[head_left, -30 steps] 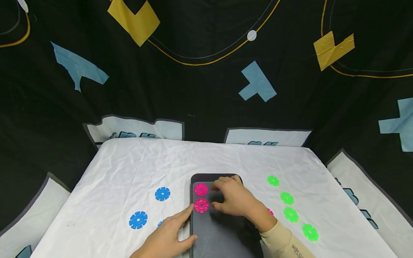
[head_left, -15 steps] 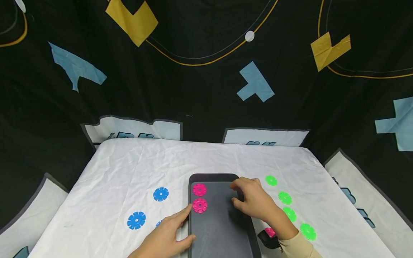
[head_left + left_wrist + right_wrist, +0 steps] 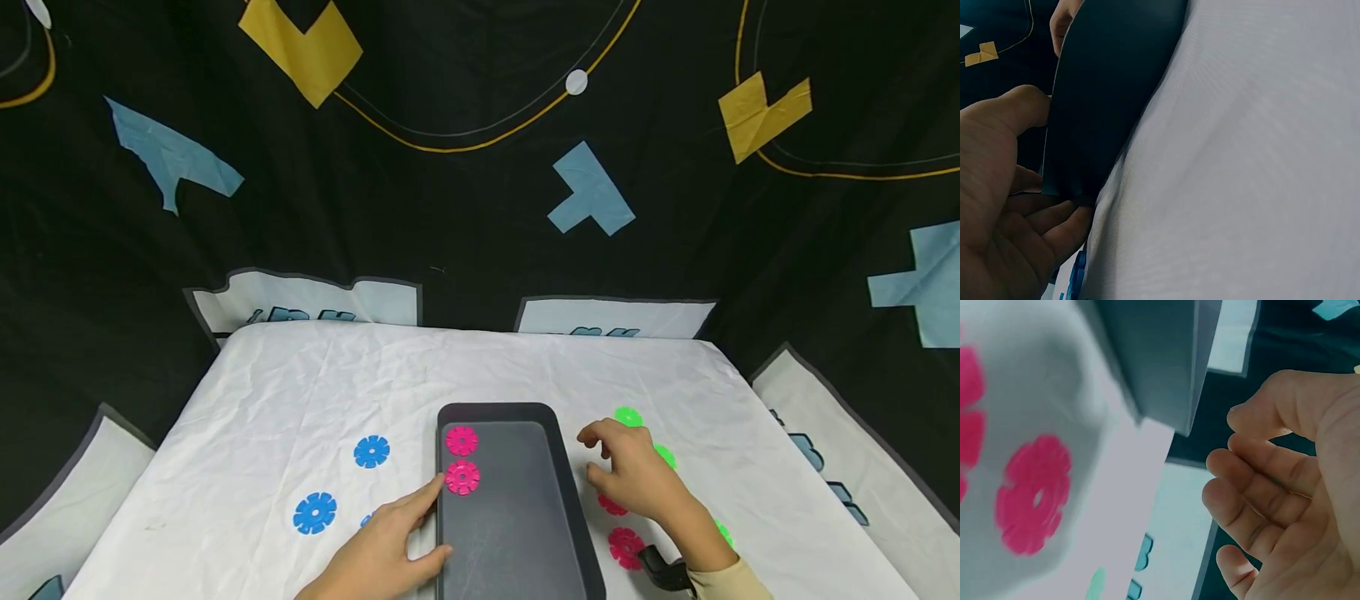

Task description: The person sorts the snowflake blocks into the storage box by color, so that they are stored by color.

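Observation:
My left hand (image 3: 386, 542) holds the left side of a dark grey rectangular tray (image 3: 517, 533). Its thumb and index finger lie at the rim, and in the left wrist view the other fingers (image 3: 1067, 234) are bent against the outer wall. Two pink notched plastic discs (image 3: 462, 477) lie one below the other in the tray's far left corner. Right of the tray hovers my empty right hand (image 3: 633, 471), its fingers loosely curled. Under and beside it are two more pink discs (image 3: 626, 547) on the white cloth; the right wrist view shows a pink disc (image 3: 1035, 497) too.
Several green discs (image 3: 628, 416) lie right of the tray, partly covered by my right hand and forearm. Blue discs (image 3: 315, 512) are at the left, one mostly behind my left hand. The white-clothed table (image 3: 405, 367) ends before a black curtain (image 3: 480, 233).
My right hand has moved right, from above the tray beside the pink discs to beyond its right rim. The pink discs on the cloth have come into view. My left hand has stayed put.

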A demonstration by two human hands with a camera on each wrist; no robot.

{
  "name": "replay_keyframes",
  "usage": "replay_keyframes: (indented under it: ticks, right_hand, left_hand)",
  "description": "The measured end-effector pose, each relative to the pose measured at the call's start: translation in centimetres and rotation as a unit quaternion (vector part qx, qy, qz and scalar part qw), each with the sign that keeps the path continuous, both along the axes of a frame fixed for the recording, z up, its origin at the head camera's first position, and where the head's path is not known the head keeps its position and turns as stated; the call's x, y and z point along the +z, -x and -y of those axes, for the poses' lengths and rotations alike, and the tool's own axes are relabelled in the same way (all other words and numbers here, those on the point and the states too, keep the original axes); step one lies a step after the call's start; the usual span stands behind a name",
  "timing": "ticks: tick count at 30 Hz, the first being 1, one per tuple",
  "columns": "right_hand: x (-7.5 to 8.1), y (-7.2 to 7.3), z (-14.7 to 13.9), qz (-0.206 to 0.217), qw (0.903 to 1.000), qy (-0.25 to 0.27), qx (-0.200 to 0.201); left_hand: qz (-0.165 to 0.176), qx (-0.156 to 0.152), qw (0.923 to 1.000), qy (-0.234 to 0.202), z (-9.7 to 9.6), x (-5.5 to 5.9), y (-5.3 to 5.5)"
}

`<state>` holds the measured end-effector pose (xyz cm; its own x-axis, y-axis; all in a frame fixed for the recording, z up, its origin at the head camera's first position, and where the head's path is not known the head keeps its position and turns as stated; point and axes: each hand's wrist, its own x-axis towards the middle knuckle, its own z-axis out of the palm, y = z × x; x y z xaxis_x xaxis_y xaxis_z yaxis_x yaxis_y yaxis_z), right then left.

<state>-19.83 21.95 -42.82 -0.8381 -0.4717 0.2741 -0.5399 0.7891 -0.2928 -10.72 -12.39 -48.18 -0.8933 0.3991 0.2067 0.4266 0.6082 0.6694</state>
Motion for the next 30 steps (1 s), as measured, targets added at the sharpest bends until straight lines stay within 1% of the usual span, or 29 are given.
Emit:
replay_keyframes:
  ticks: [3, 5, 10, 13, 16, 18, 21, 30]
  right_hand:
    - [-0.2, -0.1, -0.8, 0.011, 0.9999, -0.006, -0.007]
    - [-0.4, -0.3, -1.4, 0.025, 0.9995, -0.014, -0.013]
    - [-0.9, -0.6, -3.0, 0.082, 0.9952, -0.042, -0.031]
    - [-1.2, -0.8, -3.9, 0.116, 0.9908, -0.059, -0.036]
    - [-1.6, -1.1, -4.5, 0.138, 0.9874, -0.072, -0.029]
    - [-1.8, -1.2, -4.8, 0.143, 0.9864, -0.077, -0.021]
    - [-2.2, -1.2, -5.1, 0.141, 0.9865, -0.082, -0.011]
    - [-2.9, -1.0, -5.2, 0.128, 0.9885, -0.08, -0.012]
  left_hand:
    - [0.002, 0.004, 1.0, 0.003, 0.0, 0.0, 0.0]
    - [0.01, 0.004, 0.9999, 0.004, 0.0, 0.0, 0.0]
    - [0.024, 0.0, 0.9997, 0.003, 0.1, 0.0, 0.2]
    - [0.021, -0.001, 0.9998, 0.0, 0.1, 0.0, 0.2]
    - [0.015, 0.001, 0.9999, 0.002, 0.0, 0.0, 0.1]
    - [0.013, 0.002, 0.9999, 0.002, 0.0, 0.0, 0.1]
    - [0.014, 0.003, 0.9999, 0.003, 0.0, 0.1, 0.1]
    - [0.009, -0.008, 0.9998, -0.013, 0.1, -0.2, 0.1]
